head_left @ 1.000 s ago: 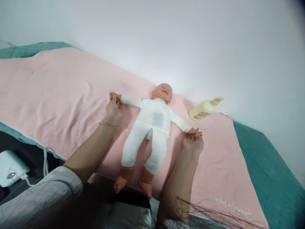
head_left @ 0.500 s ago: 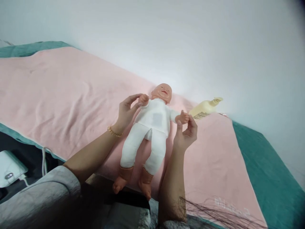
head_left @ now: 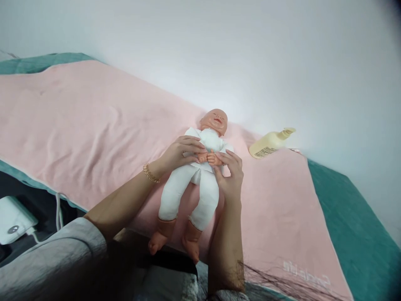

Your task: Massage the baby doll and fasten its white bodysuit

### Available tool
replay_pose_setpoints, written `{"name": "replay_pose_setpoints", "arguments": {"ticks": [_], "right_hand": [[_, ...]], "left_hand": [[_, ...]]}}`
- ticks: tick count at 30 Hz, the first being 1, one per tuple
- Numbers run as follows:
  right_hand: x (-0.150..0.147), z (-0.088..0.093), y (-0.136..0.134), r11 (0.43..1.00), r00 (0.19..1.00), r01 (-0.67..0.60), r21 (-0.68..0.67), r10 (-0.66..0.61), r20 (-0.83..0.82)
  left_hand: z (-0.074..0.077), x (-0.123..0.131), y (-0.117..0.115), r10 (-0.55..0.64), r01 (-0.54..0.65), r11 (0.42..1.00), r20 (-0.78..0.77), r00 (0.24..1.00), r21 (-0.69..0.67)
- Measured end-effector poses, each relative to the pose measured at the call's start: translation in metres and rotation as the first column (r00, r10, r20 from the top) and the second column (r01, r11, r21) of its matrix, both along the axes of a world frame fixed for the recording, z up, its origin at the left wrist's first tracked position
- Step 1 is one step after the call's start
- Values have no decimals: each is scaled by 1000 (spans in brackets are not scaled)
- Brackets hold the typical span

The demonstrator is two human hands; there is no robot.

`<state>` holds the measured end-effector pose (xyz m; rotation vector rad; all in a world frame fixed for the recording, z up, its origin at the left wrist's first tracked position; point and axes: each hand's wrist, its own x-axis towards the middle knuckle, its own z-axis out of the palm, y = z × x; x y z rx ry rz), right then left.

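A baby doll (head_left: 200, 188) in white clothes lies on its back on a pink towel (head_left: 275, 209), its head away from me and its bare feet towards me. My left hand (head_left: 183, 152), below a gold bracelet, is closed round the doll's hand on the left. My right hand (head_left: 231, 169) pinches the doll's other hand between thumb and fingers. Both doll hands meet over the belly, close together or touching. The doll's forearms are partly hidden behind my fingers.
A pale yellow pump bottle (head_left: 269, 144) lies tilted on the towel, right of the doll near the white wall (head_left: 250, 54). Green cloth (head_left: 354, 217) shows beyond the towel's edges. At far left is a white box-like device (head_left: 15, 219) with a cable (head_left: 59, 213).
The doll's arms were spread out to both sides, held by my hands. My two hands have moved inward, bringing the doll's hands together over its belly. The bottle stays put.
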<state>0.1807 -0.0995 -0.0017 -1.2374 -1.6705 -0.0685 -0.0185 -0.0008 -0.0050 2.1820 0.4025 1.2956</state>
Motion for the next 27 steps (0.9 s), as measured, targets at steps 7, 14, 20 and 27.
{"name": "replay_pose_setpoints", "arguments": {"ticks": [7, 14, 20, 27], "right_hand": [[0, 3, -2, 988, 965, 151, 20, -143, -220], [10, 11, -6, 905, 700, 425, 25, -311, -643], [54, -17, -5, 904, 275, 380, -196, -313, -909], [83, -43, 1, 894, -51, 258, -365, -365, -930]], "left_hand": [[6, -1, -7, 66, -19, 969, 183, 981, -247], [13, -13, 4, 351, 113, 758, 548, 759, -642], [-4, -31, 33, 729, 324, 344, 468, 500, -881], [-31, -38, 54, 821, 331, 232, 366, 438, -915]]}}
